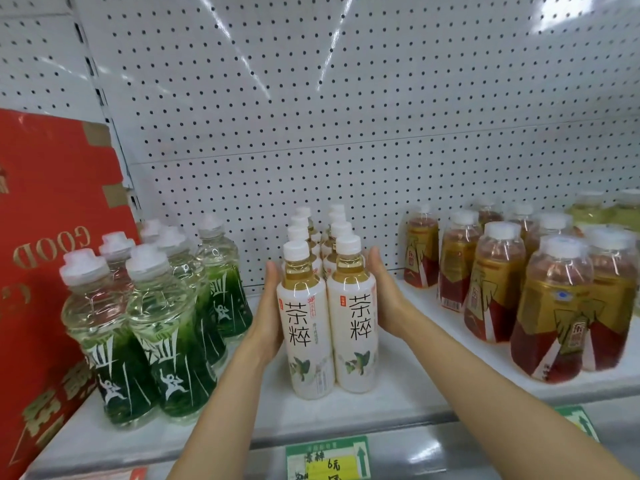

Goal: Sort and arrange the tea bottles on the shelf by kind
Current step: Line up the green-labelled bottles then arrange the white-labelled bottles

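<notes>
- The white-labelled tea bottles [329, 299] stand in two rows running front to back in the middle of the white shelf [408, 393], with pale yellow tea showing above the labels and white caps on top
- The left hand [268, 317] lies flat against the left side of the front left bottle, fingers straight and pointing to the back
- The right hand [384, 292] presses flat against the right side of the front right bottle; neither grip closes around a bottle, both are wide, open palms squeezing the two rows between them
- The green-labelled bottles [159, 327] cluster to the left, apart from the white rows
- The red and gold bottles [540, 296] stand in a group to the right, well apart from the hands
- A red carton [38, 254] leans at the far left, just beside the green group
- A green and yellow price tag [327, 459] sits on the shelf edge below the white rows
- A pegboard back panel [346, 116] rises behind everything
</notes>
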`<state>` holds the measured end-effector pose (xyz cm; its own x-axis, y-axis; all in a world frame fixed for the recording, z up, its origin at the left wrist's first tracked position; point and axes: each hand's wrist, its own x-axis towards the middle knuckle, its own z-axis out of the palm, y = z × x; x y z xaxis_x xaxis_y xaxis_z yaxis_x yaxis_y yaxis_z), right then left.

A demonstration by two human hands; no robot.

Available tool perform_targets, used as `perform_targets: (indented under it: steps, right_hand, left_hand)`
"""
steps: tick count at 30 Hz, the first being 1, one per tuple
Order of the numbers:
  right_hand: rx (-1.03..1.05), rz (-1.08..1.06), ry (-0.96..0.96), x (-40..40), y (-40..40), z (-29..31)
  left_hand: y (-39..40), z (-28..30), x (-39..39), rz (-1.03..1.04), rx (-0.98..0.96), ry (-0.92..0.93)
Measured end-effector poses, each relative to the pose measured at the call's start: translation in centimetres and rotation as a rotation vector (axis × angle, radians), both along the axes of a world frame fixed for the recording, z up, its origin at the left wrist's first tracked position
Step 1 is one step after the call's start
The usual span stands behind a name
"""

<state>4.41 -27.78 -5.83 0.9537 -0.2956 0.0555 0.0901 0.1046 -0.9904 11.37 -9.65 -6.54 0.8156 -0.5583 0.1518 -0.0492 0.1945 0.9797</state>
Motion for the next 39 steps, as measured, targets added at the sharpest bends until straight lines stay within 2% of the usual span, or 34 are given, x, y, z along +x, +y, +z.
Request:
perform_targets:
  steps: [5,9,14,16,20,22,25,29,32,37,39]
  right_hand:
    - [0.04,-0.049,-0.022,5.4,-3.5,-1.5]
    - [0.027,-0.047,0.001,5.2,-1.9,-0.1]
    - [0.119,0.017,-0.074,5.7,-1.6,0.4]
    - [0.097,0.029,-0.084,5.3,-1.7,0.3]
    - [-0.097,0.088,-0.098,1.8,-1.5,-0.3]
    - [-0.142,-0.042,-0.107,-0.3,-1.2,-0.9]
    - [-0.257,-0.244,-0.298,-4.4,0.7,-2.7]
    - [-0.569,-0.256,-0.482,-7.6,2.9,-4.6]
    - [-0.764,-0.329,-0.503,-7.5,3.9,-5.1]
    - [-0.816,-0.393,-0.474,-7.8,4.5,-4.9]
    - [-0.898,-0.399,-0.435,-8.6,4.2,-5.0]
  left_hand:
    - [-0.3,1.9,1.4,0.036,-0.001,0.018]
    - [-0.8,2.3,1.9,-0.002,0.021,0.029]
    - [-0.8,1.8,1.7,-0.031,0.022,0.019]
    - [-0.7,2.1,1.0,-0.032,0.021,-0.002]
    - [0.6,1.3,-1.4,0.053,-0.012,-0.051]
    - [1.7,0.1,-2.5,0.177,-0.032,-0.139]
    - [3.3,-1.2,-4.1,0.266,0.037,-0.255]
    - [3.6,-2.4,-6.8,0.314,0.225,-0.447]
    - [3.5,-2.8,-7.6,0.371,0.235,-0.543]
    - [3.0,-3.2,-8.4,0.425,0.274,-0.557]
    - [2.6,-3.2,-8.9,0.526,0.308,-0.587]
